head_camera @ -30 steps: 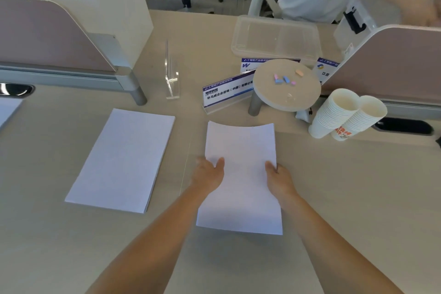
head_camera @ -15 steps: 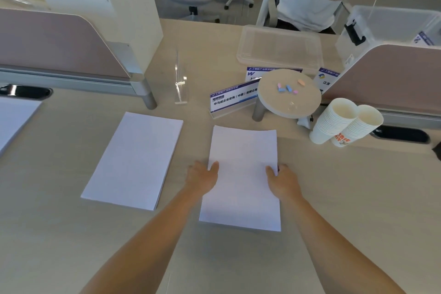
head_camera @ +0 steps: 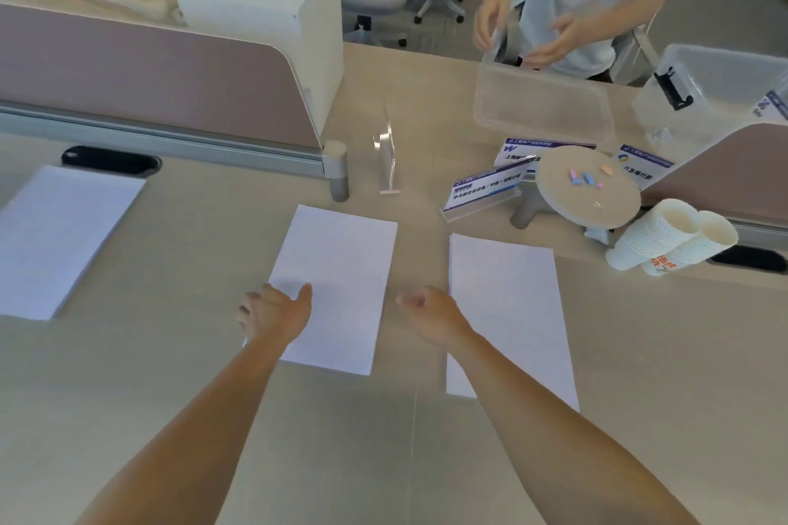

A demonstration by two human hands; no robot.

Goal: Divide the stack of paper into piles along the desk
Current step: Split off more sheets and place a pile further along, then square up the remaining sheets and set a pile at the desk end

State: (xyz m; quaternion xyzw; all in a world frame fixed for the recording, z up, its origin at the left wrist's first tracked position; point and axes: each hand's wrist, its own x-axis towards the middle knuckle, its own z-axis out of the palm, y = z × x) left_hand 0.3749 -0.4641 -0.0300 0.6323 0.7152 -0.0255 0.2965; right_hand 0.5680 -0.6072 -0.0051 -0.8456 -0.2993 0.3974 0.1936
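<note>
Three paper piles laid along a pale wood surface: left pile [head_camera: 59, 239], middle pile [head_camera: 337, 286] and right pile [head_camera: 507, 311], well apart. Left hand [head_camera: 275, 311] spread flat on the middle pile's near left corner, right hand [head_camera: 430, 311] loosely curled over bare surface [head_camera: 383, 439] between middle and right piles, neither grip clamped on anything. Likely light, limp, slippery sheets, best pinched at both long edges; beyond, dividers, sign holders, a small round stand, stacked paper cups [head_camera: 669, 234], office chairs, and another person handling a clear bin.
</note>
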